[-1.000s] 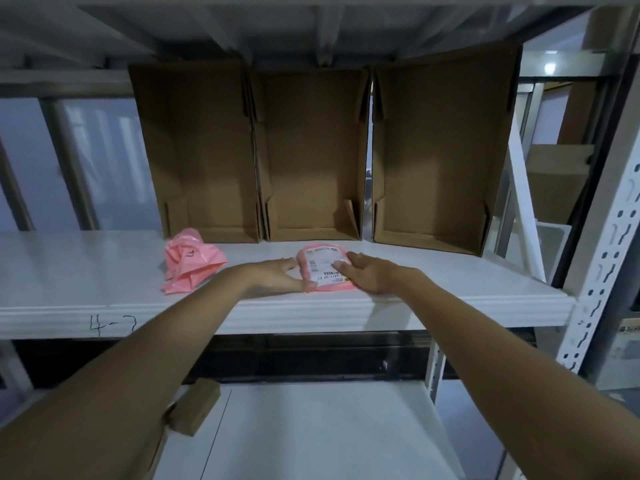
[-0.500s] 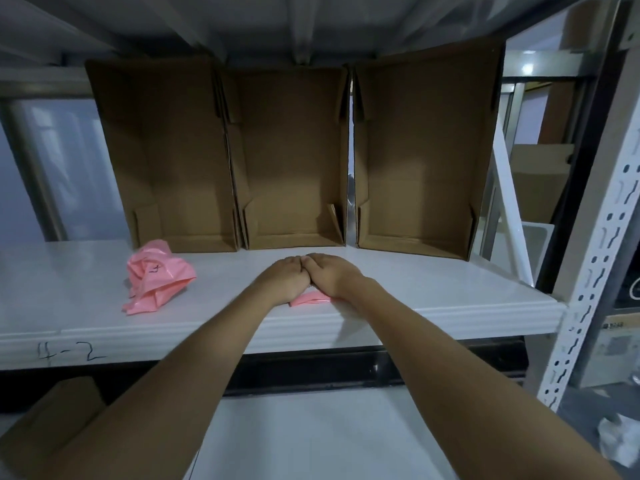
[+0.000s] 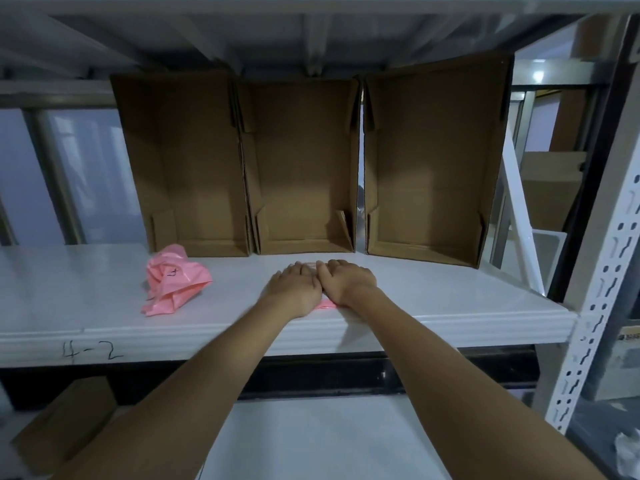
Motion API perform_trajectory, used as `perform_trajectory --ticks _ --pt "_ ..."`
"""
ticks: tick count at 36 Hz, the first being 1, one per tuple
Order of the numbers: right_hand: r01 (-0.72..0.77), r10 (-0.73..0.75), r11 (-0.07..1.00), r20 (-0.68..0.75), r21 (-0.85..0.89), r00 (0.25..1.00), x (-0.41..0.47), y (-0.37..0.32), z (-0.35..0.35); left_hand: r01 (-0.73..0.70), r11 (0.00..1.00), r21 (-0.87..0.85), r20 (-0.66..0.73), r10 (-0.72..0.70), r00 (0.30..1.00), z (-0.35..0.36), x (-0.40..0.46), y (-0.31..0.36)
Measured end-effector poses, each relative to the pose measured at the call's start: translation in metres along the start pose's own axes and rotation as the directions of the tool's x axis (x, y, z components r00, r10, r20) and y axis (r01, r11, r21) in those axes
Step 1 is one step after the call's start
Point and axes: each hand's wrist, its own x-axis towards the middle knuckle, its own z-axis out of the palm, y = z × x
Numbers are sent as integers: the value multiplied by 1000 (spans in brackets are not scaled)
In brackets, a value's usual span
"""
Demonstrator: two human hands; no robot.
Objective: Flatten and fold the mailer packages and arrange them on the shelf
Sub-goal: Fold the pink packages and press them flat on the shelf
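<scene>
Where the white shelf (image 3: 433, 306) carries the handwritten mark "4-2" (image 3: 91, 351) on its front lip at the left, a crumpled pink mailer (image 3: 175, 280) lies on the board above it, near the front edge and just in front of the left cardboard box (image 3: 187, 168). Three open brown boxes stand side by side at the back of the shelf: the left box, the middle box (image 3: 303, 168) touching it, and the right box (image 3: 433, 168) set apart from the middle one by a narrow gap. In front of the middle box, the left hand (image 3: 294, 289) and the right hand (image 3: 348, 282) rest palm down, side by side and touching, with fingers extended flat and gripping nothing. Both hands press on a folded pink mailer (image 3: 323, 305), which lies on the shelf near the front edge; only a small pink corner shows between the wrists, and a faint strip shows past the fingertips. At the far right stands a grey perforated upright (image 3: 595, 306) of the rack. On the lower level at the left lies another piece of brown cardboard (image 3: 65, 427).
</scene>
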Motion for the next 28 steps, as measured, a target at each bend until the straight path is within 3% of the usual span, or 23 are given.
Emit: perform_trajectory --ticks 10,12,15,17,20,28 --pt "-5 10 997 53 -82 999 -23 4 -9 -66 997 -46 50 68 996 -10 -41 13" --pt "10 -8 989 11 -148 1000 -32 6 -16 -76 994 -78 34 79 996 -11 -46 18" --pt "97 -105 993 -124 -69 987 -45 2 -23 -93 992 -84 -16 92 996 -9 -48 24" --pt "130 -129 991 -59 23 990 -52 2 -23 -61 995 -81 -32 58 998 -9 -49 29" --pt "128 -125 991 82 -36 989 -50 10 -11 -31 997 -73 -5 30 1000 -10 -54 33" --pt "40 -32 996 98 -76 995 -61 6 -18 -141 987 80 145 128 981 -14 -72 5"
